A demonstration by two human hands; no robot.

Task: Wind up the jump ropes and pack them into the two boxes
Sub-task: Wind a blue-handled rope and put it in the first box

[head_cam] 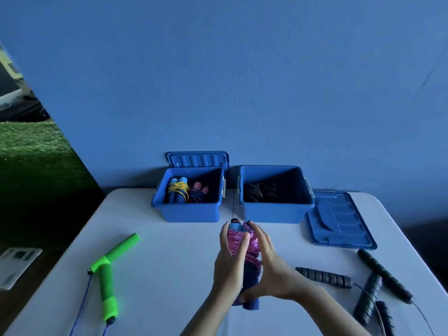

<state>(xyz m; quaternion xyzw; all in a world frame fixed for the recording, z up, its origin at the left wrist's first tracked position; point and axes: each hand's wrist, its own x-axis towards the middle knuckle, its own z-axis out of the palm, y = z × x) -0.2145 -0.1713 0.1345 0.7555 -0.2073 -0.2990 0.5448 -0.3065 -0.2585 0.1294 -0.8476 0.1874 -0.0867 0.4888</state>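
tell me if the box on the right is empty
Not empty: the right box is open, with dark wound ropes lying at its bottom.

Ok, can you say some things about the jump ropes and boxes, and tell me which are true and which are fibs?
1. Both hands hold a bundle with pink rope wound round blue handles. True: the left hand and right hand cup the pink rope bundle.
2. The left box is empty. False: the left box already holds two wound ropes, one yellow on blue handles.
3. The green-handled rope is packed in a box. False: the green-handled rope lies unwound on the table, left of the hands.
4. A box lid lies flat on the table beside the right box. True: the flat lid lies right of the right box.
5. Black-handled ropes lie on the table at the right. True: the black handles are there.
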